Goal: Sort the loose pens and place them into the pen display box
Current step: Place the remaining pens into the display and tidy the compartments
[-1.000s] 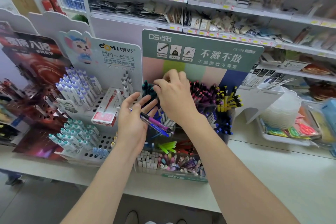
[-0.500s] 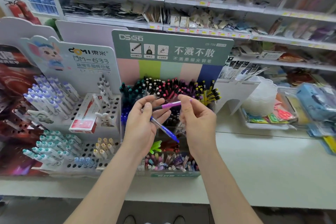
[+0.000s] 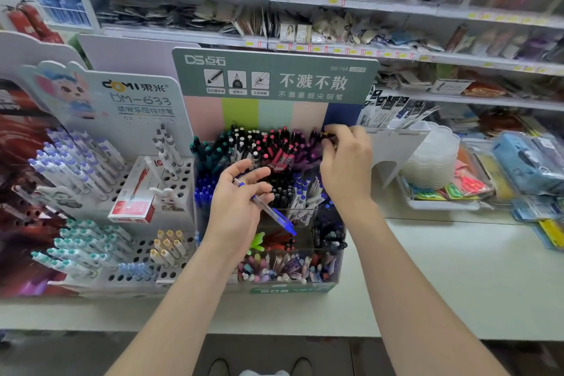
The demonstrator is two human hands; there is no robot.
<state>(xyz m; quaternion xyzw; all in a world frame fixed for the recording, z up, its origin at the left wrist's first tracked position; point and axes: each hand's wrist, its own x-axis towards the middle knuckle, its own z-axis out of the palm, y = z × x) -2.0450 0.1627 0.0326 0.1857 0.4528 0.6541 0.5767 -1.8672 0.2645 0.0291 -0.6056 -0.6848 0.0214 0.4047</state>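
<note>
The pale tabletop (image 3: 457, 268) runs across nearest us. The pen display box (image 3: 290, 287) sits on it dead centre, its clear front compartment crammed with pastel pens.

Just above the middle tiers, the left hand (image 3: 235, 207) is turned palm-up. Its loosely curled fingers hold a blue pen (image 3: 268, 211) with a clear barrel. The blue grip end slants down toward 4 o'clock, over the box's compartments and not in any of them.

At 9 o'clock of the box, a white holed pen rack (image 3: 146, 272) carries teal-capped and purple-capped pens. A red-and-white carton (image 3: 134, 192) lies on it.

Further back, the right hand (image 3: 345, 162) is at 1 o'clock of the box, knuckles toward us. Its fingers curl tight onto the purple pens (image 3: 308, 149) in the back row, and I can't tell whether one sits between those fingertips. Pink-capped and then teal-capped pens fill that row toward 11 o'clock.

Behind them rises the green header card (image 3: 274, 76). At 3 o'clock there's a stack of clear trays (image 3: 433, 159). Farthest off are store shelves (image 3: 335, 3) with yellow price tags.
</note>
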